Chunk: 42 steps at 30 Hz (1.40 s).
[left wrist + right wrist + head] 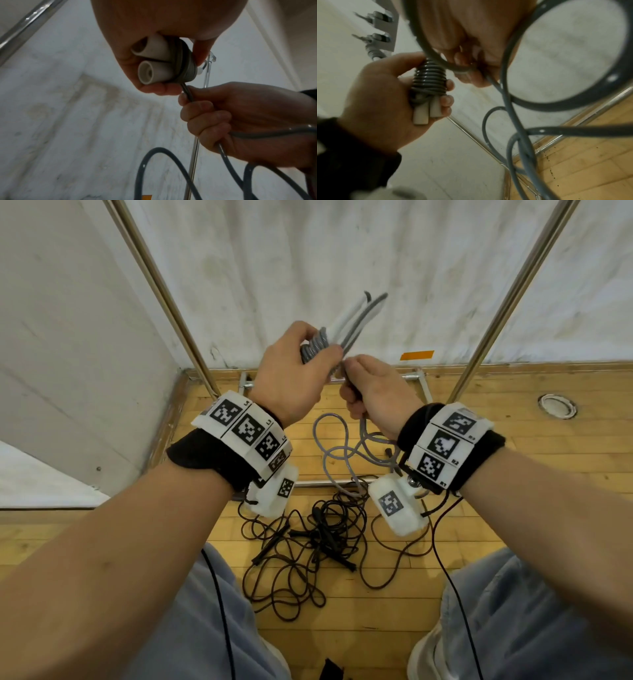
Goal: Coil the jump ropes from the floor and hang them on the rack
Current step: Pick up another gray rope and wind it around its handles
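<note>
My left hand [295, 364] grips the two white handles [346, 320] of a grey jump rope, held side by side, with several turns of grey cord [428, 78] wound tightly round them. The handles' hollow ends [148, 61] show in the left wrist view. My right hand [371, 392] grips the free grey cord [187, 93] just below the wound part. The rest of the grey rope [337, 453] hangs in loose loops down to the floor. A tangle of black jump ropes [308, 546] with black handles lies on the wooden floor between my feet.
The metal rack's two slanting poles [164, 296] [513, 299] and its base bars [329, 483] stand against the white wall. Hooks [375, 39] of the rack show in the right wrist view. A round floor fitting [557, 405] sits at the right.
</note>
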{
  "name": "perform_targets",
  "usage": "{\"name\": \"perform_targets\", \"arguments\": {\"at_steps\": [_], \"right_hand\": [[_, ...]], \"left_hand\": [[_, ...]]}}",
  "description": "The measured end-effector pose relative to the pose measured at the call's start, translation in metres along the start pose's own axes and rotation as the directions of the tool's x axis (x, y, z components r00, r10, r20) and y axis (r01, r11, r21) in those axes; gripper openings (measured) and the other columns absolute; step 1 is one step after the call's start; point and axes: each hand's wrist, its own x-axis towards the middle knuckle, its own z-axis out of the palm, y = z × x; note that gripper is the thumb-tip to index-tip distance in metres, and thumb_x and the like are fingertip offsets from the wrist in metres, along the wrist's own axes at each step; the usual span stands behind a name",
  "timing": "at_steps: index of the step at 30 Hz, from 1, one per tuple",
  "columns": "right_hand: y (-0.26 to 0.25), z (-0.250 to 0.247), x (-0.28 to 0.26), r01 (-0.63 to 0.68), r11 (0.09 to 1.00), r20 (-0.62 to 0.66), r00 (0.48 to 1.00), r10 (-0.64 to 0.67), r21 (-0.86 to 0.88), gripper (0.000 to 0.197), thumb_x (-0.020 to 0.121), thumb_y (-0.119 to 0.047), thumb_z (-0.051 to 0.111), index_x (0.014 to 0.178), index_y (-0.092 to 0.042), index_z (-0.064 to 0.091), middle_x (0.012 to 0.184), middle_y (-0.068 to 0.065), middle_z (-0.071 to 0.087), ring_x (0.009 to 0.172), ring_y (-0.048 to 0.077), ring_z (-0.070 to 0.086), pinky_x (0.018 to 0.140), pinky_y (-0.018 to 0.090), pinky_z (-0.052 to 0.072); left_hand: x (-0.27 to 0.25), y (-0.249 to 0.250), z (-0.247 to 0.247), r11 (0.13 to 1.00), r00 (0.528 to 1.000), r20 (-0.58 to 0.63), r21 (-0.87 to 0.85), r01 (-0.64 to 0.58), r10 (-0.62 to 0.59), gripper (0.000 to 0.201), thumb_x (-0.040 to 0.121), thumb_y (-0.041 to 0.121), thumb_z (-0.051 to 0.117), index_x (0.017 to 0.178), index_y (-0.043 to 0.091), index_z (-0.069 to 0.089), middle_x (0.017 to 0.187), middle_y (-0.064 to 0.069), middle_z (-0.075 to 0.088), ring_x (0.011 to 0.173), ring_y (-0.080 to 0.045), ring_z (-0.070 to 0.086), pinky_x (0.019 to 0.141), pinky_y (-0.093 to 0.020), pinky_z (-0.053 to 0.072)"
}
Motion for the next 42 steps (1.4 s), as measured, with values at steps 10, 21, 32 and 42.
{"name": "perform_targets", "arguments": {"at_steps": [10,21,32,42], "right_hand": [[0.011,0.01,-0.01,0.019,0.807,0.115,0.991,0.062,-0.591,0.029,0.1,-0.022,0.036,0.078,-0.017,0.053,0.075,0.001,0.063,0.064,0.012,0.052,0.063,0.027,0.042],[0.009,-0.006,-0.003,0.11,0.593,0.036,0.99,-0.136,-0.798,0.042,0.096,-0.038,0.045,0.06,-0.017,0.04,0.057,-0.003,0.039,0.054,0.014,0.037,0.05,0.028,0.024],[-0.004,-0.015,-0.008,0.215,0.468,0.202,0.976,-0.078,-0.857,0.023,0.095,-0.029,0.051,0.078,-0.015,0.058,0.063,-0.006,0.047,0.062,0.017,0.044,0.054,0.031,0.029],[-0.009,-0.045,0.005,0.174,0.67,0.086,0.983,-0.162,-0.722,0.011,0.085,-0.031,0.067,0.082,-0.021,0.071,0.074,-0.013,0.06,0.071,0.005,0.053,0.064,0.019,0.036]], "left_hand": [[0.012,-0.007,-0.003,0.998,0.998,-0.059,0.055,-0.005,0.009,0.025,0.085,0.034,0.056,0.108,0.024,0.057,0.077,0.005,0.062,0.079,-0.026,0.064,0.071,-0.049,0.056],[0.022,-0.049,-0.015,0.687,0.994,0.062,0.718,-0.109,0.094,0.027,0.093,0.043,0.048,0.109,0.023,0.041,0.073,0.002,0.05,0.061,-0.028,0.051,0.053,-0.032,0.038],[0.009,-0.059,0.006,0.449,0.917,0.378,0.846,-0.289,-0.122,0.012,0.093,0.033,0.051,0.101,0.026,0.047,0.075,0.006,0.053,0.065,-0.017,0.051,0.049,-0.027,0.028],[0.002,-0.034,0.004,0.584,0.875,0.484,0.717,-0.38,-0.026,0.043,0.081,0.071,0.048,0.082,0.032,0.066,0.059,0.011,0.056,0.056,-0.005,0.052,0.047,-0.022,0.033]]}}
